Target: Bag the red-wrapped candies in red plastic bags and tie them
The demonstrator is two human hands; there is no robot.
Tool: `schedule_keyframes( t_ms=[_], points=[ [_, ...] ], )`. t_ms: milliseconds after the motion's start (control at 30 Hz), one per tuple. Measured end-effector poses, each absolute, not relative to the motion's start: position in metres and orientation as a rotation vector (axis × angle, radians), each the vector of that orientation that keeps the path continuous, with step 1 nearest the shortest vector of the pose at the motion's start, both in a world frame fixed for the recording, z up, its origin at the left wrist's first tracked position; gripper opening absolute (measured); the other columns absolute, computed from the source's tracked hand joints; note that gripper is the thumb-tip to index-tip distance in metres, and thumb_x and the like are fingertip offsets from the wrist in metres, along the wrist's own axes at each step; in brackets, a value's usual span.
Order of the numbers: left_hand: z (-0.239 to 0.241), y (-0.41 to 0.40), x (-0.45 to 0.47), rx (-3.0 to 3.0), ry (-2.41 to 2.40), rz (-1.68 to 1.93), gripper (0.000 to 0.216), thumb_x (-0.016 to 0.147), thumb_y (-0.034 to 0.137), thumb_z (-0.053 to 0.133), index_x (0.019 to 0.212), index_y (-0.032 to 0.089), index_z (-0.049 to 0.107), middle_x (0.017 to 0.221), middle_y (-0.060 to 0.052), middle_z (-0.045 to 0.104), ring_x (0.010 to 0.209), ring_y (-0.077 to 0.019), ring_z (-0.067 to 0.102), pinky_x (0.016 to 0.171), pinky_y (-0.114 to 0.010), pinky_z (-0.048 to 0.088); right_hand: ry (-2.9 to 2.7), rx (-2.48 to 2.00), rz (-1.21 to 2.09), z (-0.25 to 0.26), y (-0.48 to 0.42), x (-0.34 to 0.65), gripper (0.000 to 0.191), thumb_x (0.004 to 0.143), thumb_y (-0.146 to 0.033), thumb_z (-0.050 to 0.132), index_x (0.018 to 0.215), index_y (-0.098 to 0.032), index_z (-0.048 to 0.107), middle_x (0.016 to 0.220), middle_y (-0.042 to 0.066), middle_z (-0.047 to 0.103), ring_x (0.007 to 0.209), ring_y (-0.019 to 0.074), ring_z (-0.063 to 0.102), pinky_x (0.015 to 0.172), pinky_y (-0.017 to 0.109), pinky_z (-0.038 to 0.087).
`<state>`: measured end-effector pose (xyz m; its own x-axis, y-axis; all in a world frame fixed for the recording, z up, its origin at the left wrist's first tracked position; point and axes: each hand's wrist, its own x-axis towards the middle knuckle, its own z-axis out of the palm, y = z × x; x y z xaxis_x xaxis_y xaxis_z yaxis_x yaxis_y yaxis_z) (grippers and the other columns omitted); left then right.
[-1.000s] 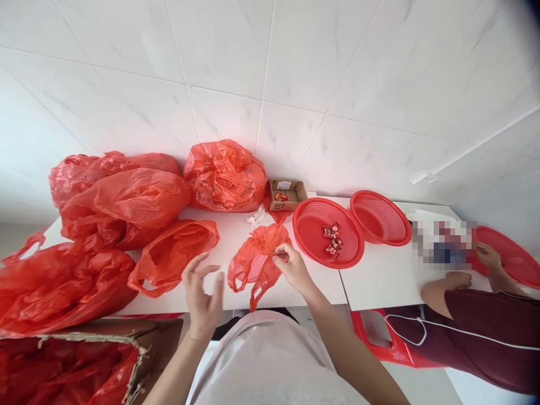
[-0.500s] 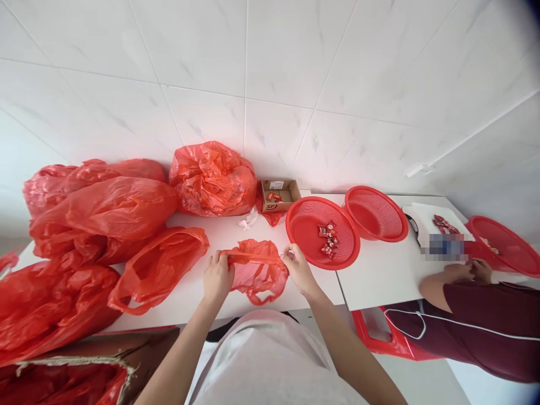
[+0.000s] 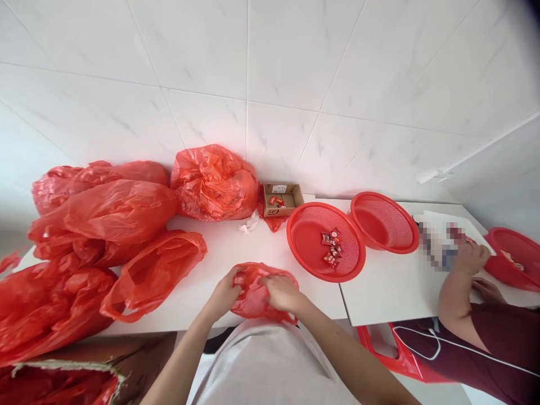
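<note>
A red plastic bag (image 3: 247, 308) lies on the white table right in front of me, its mouth spread and facing up. My left hand (image 3: 225, 293) pinches the left side of its rim. My right hand (image 3: 282, 292) reaches into the mouth from the right, fingers stretched toward the left; the fingertips are partly hidden by the film. To the right of the bag stands a red mesh basket (image 3: 301, 242) with several small red packets (image 3: 332, 247) inside.
Filled red bags (image 3: 122, 211) crowd the table's left side, beside a slack red bag (image 3: 162, 275). A small cardboard box (image 3: 274, 212) stands at the wall. Another red basket (image 3: 375, 225) adjoins the first. At right, a co-worker's hand (image 3: 470, 259) works near a further basket (image 3: 512, 253).
The bag has come down closer to me, and its stretched rim is now a rounded mouth. My right hand moved from the rim's right end into the mouth. The co-worker's hand has lifted forward.
</note>
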<state>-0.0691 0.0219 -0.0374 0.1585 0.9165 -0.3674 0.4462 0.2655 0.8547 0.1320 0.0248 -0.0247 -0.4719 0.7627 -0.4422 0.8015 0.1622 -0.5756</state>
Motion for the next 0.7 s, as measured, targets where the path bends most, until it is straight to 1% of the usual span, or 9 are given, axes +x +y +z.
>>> schedule_keyframes(
  t_ms=[67,133,267,300,367,467,533,600,700],
  points=[
    [-0.042,0.027,-0.083,1.201,1.47,0.607,0.058,0.06,0.011,0.042,0.115,0.017,0.061,0.102,-0.007,0.072,0.091,-0.0202,0.068,0.081,-0.031,0.051,2.199,1.454,-1.22,-0.038,0.028,0.153,0.012,0.068,-0.018,0.07,0.08,-0.02,0.068,0.082,0.004,0.07,0.081,0.0252,0.065,0.072,0.032,0.048],
    [-0.047,0.032,-0.096,1.101,1.512,0.615,0.054,0.06,0.016,0.044,0.11,0.014,0.064,0.103,-0.01,0.072,0.095,-0.0247,0.067,0.087,-0.037,0.05,2.168,1.405,-1.418,-0.044,0.031,0.18,0.011,0.069,-0.023,0.071,0.08,-0.022,0.07,0.084,0.003,0.072,0.081,0.0229,0.066,0.071,0.03,0.049],
    [-0.051,0.036,-0.1,0.986,1.488,0.545,0.045,0.065,0.03,0.055,0.104,0.013,0.068,0.1,-0.012,0.072,0.096,-0.0272,0.067,0.089,-0.039,0.049,2.092,1.531,-2.144,-0.039,0.044,0.238,0.037,0.087,-0.044,0.056,0.115,-0.022,0.064,0.11,0.007,0.07,0.096,0.0206,0.066,0.081,0.031,0.051],
    [-0.05,0.036,-0.094,0.948,1.461,0.53,0.045,0.067,0.036,0.057,0.105,0.013,0.068,0.099,-0.011,0.072,0.095,-0.0267,0.067,0.087,-0.038,0.049,2.081,1.737,-2.121,-0.04,0.051,0.254,0.04,0.091,-0.047,0.05,0.119,-0.022,0.061,0.113,0.008,0.069,0.098,0.0201,0.066,0.082,0.032,0.051],
    [-0.048,0.035,-0.078,0.928,1.448,0.499,0.049,0.069,0.046,0.061,0.106,0.014,0.066,0.096,-0.01,0.072,0.091,-0.0264,0.068,0.083,-0.037,0.051,2.012,2.259,-1.683,-0.045,0.069,0.286,0.038,0.095,-0.045,0.042,0.121,-0.022,0.058,0.12,0.009,0.065,0.106,0.02,0.063,0.087,0.032,0.05],
    [-0.051,0.031,-0.052,1.104,1.619,0.416,0.056,0.064,0.053,0.069,0.105,0.015,0.061,0.096,-0.01,0.069,0.09,-0.0289,0.067,0.079,-0.039,0.051,1.723,2.607,-1.02,-0.066,0.094,0.331,0.04,0.086,-0.034,0.058,0.124,-0.02,0.057,0.134,0.014,0.053,0.119,0.027,0.054,0.096,0.037,0.043],
    [-0.057,0.028,-0.039,1.32,1.748,0.34,0.056,0.059,0.048,0.073,0.103,0.017,0.057,0.101,-0.011,0.065,0.093,-0.0303,0.066,0.078,-0.039,0.05,1.615,2.617,-0.946,-0.084,0.102,0.352,0.059,0.075,-0.023,0.07,0.131,-0.018,0.053,0.143,0.019,0.041,0.121,0.0331,0.052,0.097,0.042,0.04],
    [-0.065,0.022,-0.031,1.506,1.78,0.265,0.047,0.061,0.037,0.07,0.102,0.02,0.053,0.105,-0.01,0.061,0.087,-0.0278,0.065,0.073,-0.038,0.05,1.567,2.608,-0.905,-0.102,0.105,0.363,0.074,0.069,-0.016,0.073,0.138,-0.02,0.047,0.151,0.02,0.028,0.118,0.0333,0.054,0.094,0.041,0.041],
    [-0.072,0.015,-0.026,1.626,1.775,0.227,0.031,0.07,0.025,0.055,0.1,0.022,0.049,0.102,-0.008,0.061,0.069,-0.0211,0.063,0.064,-0.034,0.047,1.554,2.582,-0.879,-0.121,0.105,0.366,0.068,0.071,-0.014,0.07,0.136,-0.02,0.048,0.154,0.02,0.018,0.108,0.0294,0.06,0.086,0.037,0.044]
  ],
)
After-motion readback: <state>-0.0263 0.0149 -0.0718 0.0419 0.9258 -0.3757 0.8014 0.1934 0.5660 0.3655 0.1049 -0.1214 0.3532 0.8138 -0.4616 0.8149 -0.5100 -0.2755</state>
